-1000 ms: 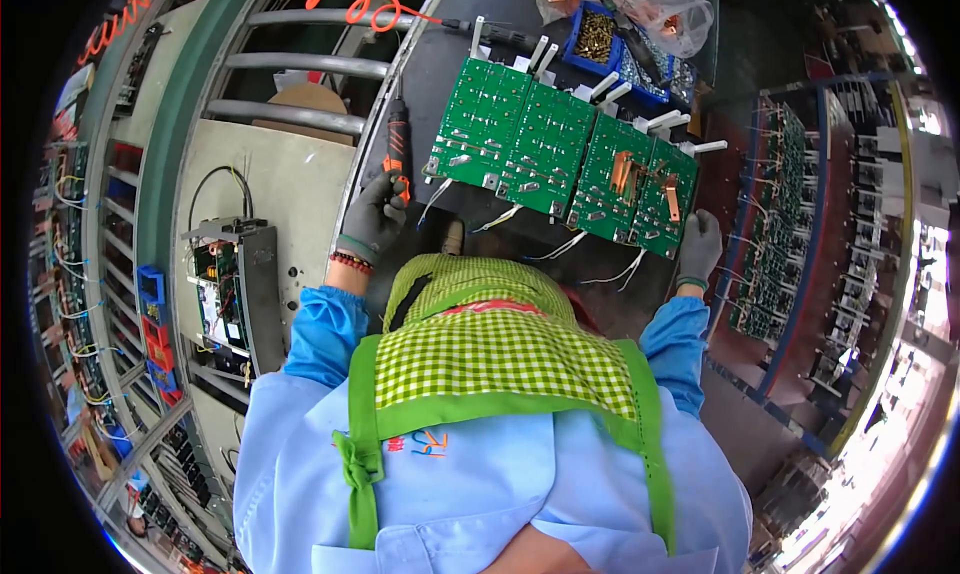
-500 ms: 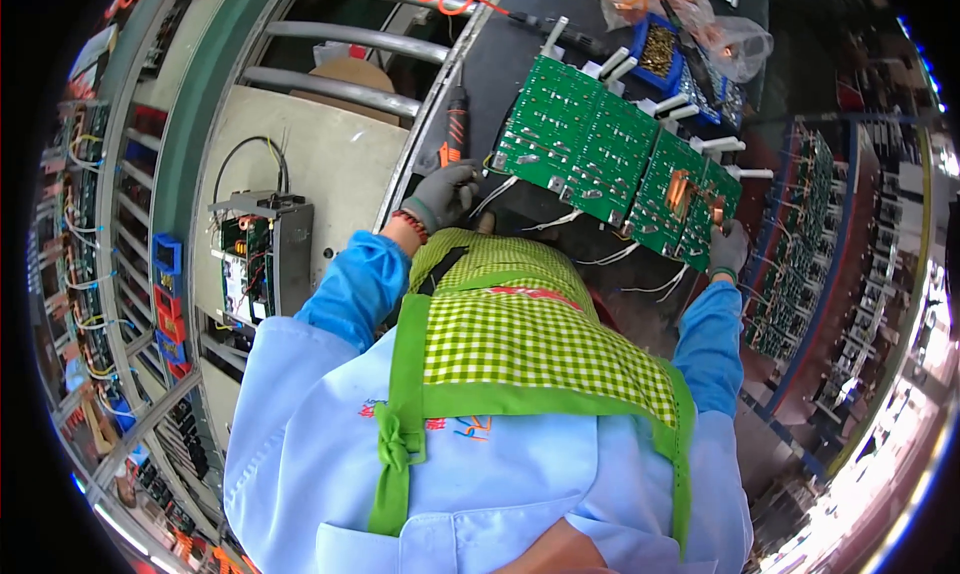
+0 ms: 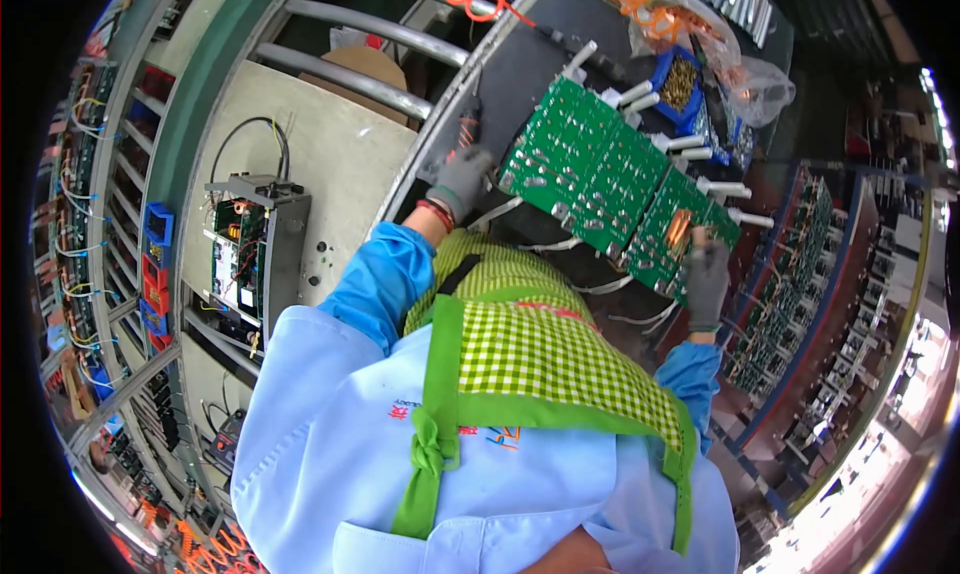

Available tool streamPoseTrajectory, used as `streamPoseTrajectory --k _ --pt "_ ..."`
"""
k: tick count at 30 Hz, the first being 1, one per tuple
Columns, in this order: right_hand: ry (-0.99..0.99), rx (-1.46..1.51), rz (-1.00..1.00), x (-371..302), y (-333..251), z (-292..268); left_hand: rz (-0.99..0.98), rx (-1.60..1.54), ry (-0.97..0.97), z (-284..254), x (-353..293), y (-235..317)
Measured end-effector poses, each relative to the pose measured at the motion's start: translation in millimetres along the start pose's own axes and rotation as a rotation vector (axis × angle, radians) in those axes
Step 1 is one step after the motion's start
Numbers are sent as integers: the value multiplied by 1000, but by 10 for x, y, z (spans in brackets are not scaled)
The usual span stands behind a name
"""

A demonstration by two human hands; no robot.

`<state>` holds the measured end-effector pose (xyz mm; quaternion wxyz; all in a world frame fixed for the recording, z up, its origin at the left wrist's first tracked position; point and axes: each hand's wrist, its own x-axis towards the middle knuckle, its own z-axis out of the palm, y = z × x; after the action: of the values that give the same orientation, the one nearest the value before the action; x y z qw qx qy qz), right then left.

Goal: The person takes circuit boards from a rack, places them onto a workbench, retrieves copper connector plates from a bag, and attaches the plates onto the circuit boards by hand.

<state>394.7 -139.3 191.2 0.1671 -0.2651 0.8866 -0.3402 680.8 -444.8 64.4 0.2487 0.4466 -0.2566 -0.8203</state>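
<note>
The boards have slid toward the upper right since a moment ago. Left hand (image 3: 462,179), gloved, wraps shut around an orange-handled screwdriver (image 3: 468,134); right hand (image 3: 708,274) pinches the green circuit boards (image 3: 615,189), whose row runs diagonally down-right. Beyond, a blue bin (image 3: 678,82) holds brass screws.

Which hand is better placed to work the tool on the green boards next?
Left, probably. The left hand already grips the orange-handled tool at the near corner of the green boards. The right hand is at their far edge, seemingly steadying them.
</note>
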Motion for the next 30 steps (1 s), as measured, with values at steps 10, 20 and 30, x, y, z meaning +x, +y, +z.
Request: streamPoseTrajectory --k 10,20,30 --pt "-323 131 -135 -447 -818 658 -298 29 53 124 -306 -109" --pt "-491 69 -194 -756 -995 1028 -391 228 -162 -25 -76 -54" --pt "-507 84 -319 -793 -1071 1268 -362 324 -227 -4 -119 49"
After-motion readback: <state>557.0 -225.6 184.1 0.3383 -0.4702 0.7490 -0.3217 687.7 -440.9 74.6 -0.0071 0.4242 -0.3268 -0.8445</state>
